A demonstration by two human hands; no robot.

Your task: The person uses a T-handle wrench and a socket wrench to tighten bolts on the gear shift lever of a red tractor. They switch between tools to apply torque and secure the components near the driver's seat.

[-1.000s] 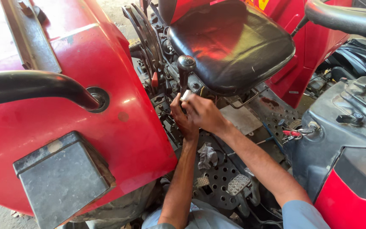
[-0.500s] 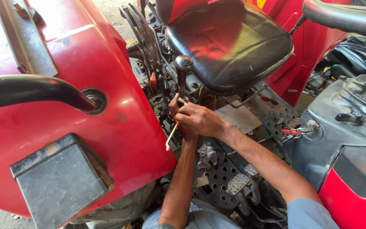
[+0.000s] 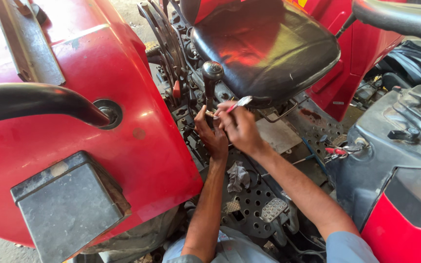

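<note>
A red fender point(image 3: 123, 97) and black seat point(image 3: 264, 48) flank a black-knobbed lever point(image 3: 212, 78) over the perforated footplate point(image 3: 254, 199). The right hand point(image 3: 239, 129) is closed around a small silver tool point(image 3: 239, 103), whose tip juts up past the fingers, just below the seat edge. The left hand point(image 3: 211, 136) pinches something tiny beside the lever's base; what it is cannot be told.

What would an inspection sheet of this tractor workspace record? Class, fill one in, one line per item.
Surface: perforated metal footplate, dirty, below the seat.
Job's things: slim metal tool in the right hand; black-knobbed lever beside both hands.
Clutter: grey rag on the footplate.
Grippers: left hand pinches a small part at the lever base; right hand grips the tool.
Cables: red-tipped wires by the grey housing.
Surroundings: red fender, black seat, steering wheel.
</note>
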